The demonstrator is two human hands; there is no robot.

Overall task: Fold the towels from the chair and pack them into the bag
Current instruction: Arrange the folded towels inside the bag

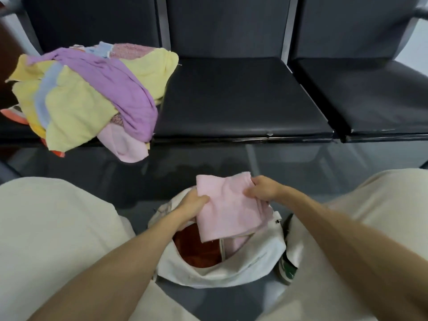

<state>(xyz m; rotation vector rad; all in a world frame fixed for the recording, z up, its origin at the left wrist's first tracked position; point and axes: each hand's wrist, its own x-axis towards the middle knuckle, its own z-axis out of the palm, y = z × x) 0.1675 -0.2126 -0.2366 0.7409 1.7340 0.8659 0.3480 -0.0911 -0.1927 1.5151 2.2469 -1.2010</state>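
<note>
The folded pink towel (229, 212) hangs just over the mouth of the white bag (208, 274), which sits on the floor between the seated person's knees. The left grip (194, 205) is pinched on the towel's left edge and the right grip (261, 188) is curled round its far right corner, so both are closed on cloth.

I'd judge it light, soft and floppy: nothing to break, but the fold will slump if it is let go unevenly. Holding opposite edges, as here, looks the sensible way to keep the layers together while it goes in.

Counting: one towel in hand. Inside the bag I can make out two, a red-orange towel (196, 249) and a pink one (238, 245); any beneath are hidden. Beyond the bag and to its left, the loose pile (88, 98) on the chair (243, 98) shows yellow, purple, pale blue, pink and orange cloth, at least five pieces, but they are too tangled for a true count. The chair has three black seats. One green-and-white shoe (287, 269) stands just right of the bag.
</note>
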